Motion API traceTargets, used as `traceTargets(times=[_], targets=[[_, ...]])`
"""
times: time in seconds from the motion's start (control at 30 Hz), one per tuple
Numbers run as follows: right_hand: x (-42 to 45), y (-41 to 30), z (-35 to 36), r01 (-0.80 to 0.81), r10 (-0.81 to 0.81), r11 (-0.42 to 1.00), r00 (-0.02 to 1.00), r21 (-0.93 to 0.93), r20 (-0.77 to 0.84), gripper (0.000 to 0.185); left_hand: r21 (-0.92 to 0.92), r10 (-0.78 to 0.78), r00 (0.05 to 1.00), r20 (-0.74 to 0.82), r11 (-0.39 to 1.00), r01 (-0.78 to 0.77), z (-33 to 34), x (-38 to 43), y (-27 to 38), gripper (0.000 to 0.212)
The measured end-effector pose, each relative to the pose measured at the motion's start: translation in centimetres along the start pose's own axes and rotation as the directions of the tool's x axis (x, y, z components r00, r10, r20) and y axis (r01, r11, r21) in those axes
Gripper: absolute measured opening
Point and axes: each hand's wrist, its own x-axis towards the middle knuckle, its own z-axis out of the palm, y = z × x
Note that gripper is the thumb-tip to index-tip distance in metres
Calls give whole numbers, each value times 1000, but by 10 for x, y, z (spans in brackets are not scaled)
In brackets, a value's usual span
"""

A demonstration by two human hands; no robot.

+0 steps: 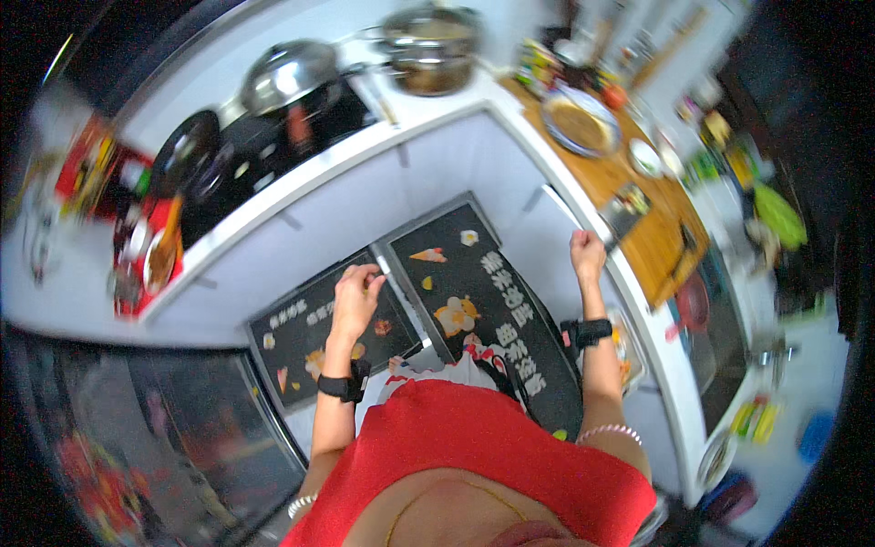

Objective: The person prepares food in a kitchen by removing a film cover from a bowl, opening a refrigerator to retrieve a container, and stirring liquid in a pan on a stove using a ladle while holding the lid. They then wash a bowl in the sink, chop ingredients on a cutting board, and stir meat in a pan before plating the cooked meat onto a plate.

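Observation:
My left hand (357,295) hangs in the air over the floor mats, fingers loosely curled and nothing visible in it. Beside the right-hand counter edge, my right hand (588,254) is closed in a fist. A thin bright strip, apparently a knife blade (563,206) seen edge-on, runs forward from that fist; blur hides the handle. Right of the fist, a wooden cutting board (653,270) lies on the counter. Chopped food (636,198) sits on a flat grey piece at the board's near edge. Farther along stand a large blue-rimmed dish (580,122) and a small white bowl (644,158) holding something green.
A lidded wok (290,75) and a dark pan (184,154) are on the stove, near a steel pot (431,51). The sink (728,355) lies right, with a red vessel (692,297). Black printed mats (437,273) cover the floor. A clear-sided bin (632,359) stands below the counter.

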Motion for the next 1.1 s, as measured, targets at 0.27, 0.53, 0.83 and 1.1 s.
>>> traceTargets(times=[0.27, 0.53, 0.83, 1.1], targets=[[-130, -163, 132, 252, -489, 852, 698, 459, 523, 14, -61, -182, 967, -180, 983, 174, -103, -70, -83, 11], [-213, -277, 153, 477, -636, 766, 471, 430, 611, 15, -66, -356, 850, -388, 931, 360, -169, -127, -147, 13], [-242, -351, 222, 596, -717, 661, 322, 456, 618, 19, -121, -474, 735, -486, 869, 480, -215, -143, -193, 12], [-242, -420, 276, 507, -716, 678, 293, 532, 634, 20, -97, -482, 753, -447, 863, 496, -264, -82, -229, 14]])
